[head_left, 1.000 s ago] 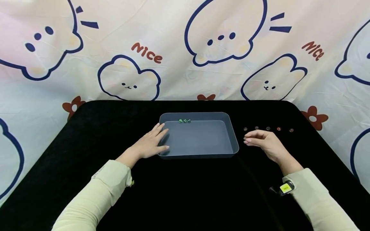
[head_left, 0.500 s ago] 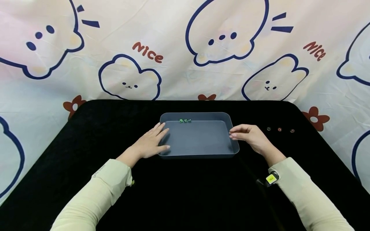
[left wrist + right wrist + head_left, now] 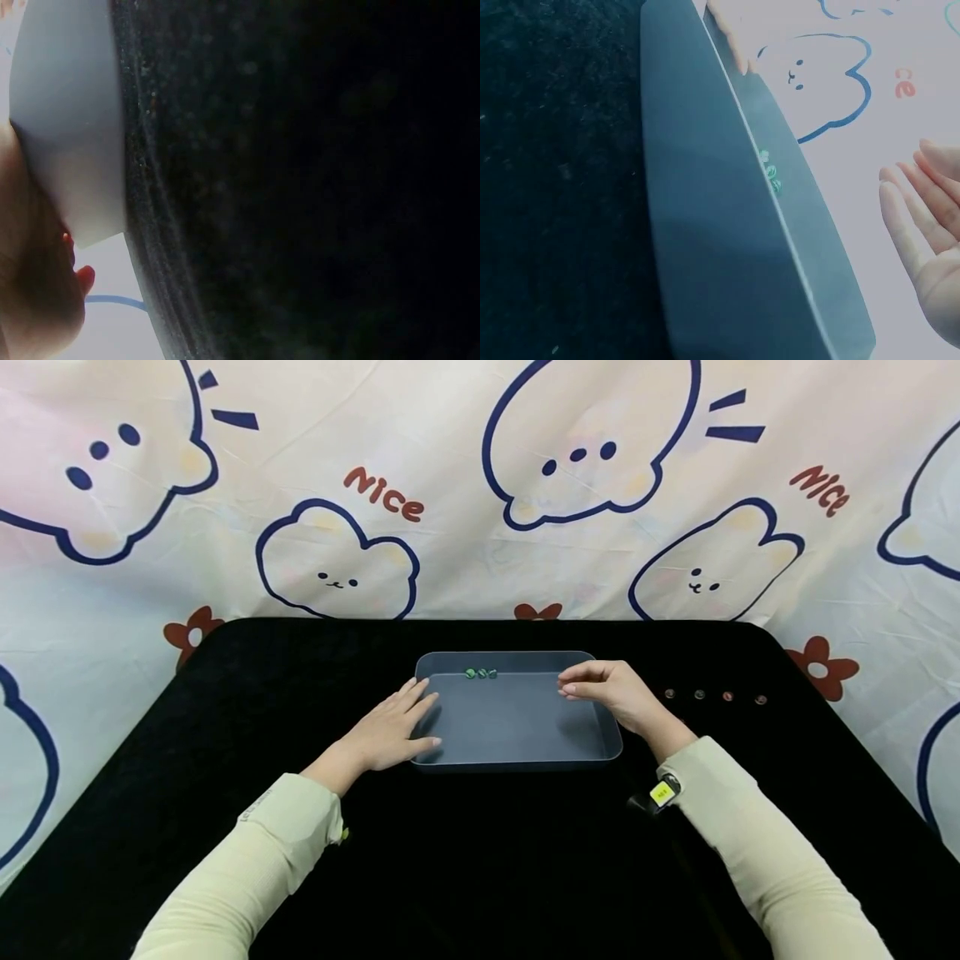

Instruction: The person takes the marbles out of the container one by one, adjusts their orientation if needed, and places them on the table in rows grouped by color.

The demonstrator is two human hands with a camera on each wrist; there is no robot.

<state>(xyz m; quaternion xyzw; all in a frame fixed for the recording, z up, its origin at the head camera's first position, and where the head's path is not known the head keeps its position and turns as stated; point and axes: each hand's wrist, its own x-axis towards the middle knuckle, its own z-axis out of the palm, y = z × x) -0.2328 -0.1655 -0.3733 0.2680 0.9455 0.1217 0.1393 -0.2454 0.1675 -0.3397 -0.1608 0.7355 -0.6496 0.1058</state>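
A shallow grey rectangular tray (image 3: 510,718) lies on the black tabletop. Three green marbles (image 3: 482,674) sit side by side along its far inner wall. My left hand (image 3: 386,727) rests on the tray's left rim, fingers spread. Over the tray's right part is my right hand (image 3: 618,693), thumb and fingertips pinched together on what seems a small dark marble, mostly hidden. The right wrist view shows this hand (image 3: 930,232) above the rim but not the held thing. Several small reddish-brown and dark marbles (image 3: 727,697) lie in a row right of the tray.
Black cloth (image 3: 480,852) covers the table. A pale curtain (image 3: 457,560) printed with cartoon figures hangs behind and at both sides. The tray's raised wall (image 3: 705,195) fills much of the right wrist view.
My right hand has moved left and away from me, from beside the row of marbles to over the tray, fingertips still together. The left hand has stayed on the rim.
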